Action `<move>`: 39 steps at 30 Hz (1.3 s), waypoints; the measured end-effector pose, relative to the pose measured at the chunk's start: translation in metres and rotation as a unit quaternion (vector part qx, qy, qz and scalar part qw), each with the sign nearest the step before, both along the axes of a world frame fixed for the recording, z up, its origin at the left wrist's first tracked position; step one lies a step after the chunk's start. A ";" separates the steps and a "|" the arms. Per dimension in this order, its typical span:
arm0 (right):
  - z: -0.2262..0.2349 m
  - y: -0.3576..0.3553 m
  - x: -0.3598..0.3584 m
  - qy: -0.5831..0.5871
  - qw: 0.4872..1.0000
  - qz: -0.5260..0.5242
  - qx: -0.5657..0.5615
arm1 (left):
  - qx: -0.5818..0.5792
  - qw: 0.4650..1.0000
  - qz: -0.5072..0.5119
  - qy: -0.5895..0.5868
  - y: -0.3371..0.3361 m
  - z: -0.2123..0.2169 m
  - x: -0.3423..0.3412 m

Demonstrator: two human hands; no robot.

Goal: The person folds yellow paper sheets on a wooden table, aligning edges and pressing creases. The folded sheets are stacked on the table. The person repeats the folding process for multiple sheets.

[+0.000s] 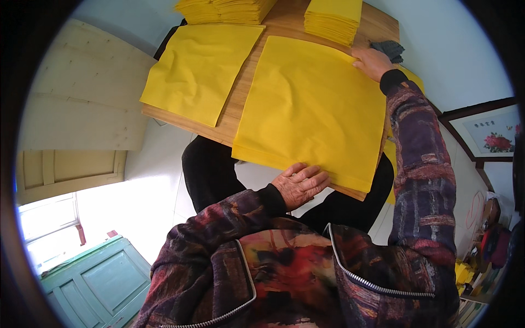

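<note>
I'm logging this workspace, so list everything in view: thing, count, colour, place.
Large paper sheet stack: one, yellow, table centre, under both hands.
Second sheet stack: one, yellow, table left, overhanging the edge.
Folded paper piles: two at the table's far edge, yellow.
Table: one, light wood.
Dark cloth: one, grey, beside the right hand.
Framed flower picture: one, right wall.
Door: one, teal, lower left.
Left hand: flat on the stack's near edge.
Right hand: on the far corner.
</note>
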State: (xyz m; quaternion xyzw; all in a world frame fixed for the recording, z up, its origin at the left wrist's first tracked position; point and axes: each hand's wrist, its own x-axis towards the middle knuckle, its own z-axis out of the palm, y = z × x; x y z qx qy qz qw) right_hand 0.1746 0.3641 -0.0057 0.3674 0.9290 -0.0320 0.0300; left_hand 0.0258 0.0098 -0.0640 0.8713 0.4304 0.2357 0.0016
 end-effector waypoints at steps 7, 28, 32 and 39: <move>-0.006 0.006 0.001 -0.003 0.999 0.035 0.004 | -0.012 1.000 -0.006 -0.014 -0.001 -0.004 0.000; -0.009 -0.273 0.099 0.306 0.946 -0.104 -0.006 | -0.049 0.999 -0.012 0.014 -0.005 0.000 -0.002; -0.011 -0.270 0.092 0.248 0.961 -0.110 0.058 | -0.061 0.998 -0.001 0.019 -0.008 -0.002 -0.002; -0.010 -0.238 0.089 0.208 0.964 -0.145 0.078 | -0.066 0.997 -0.008 0.027 -0.009 0.002 -0.002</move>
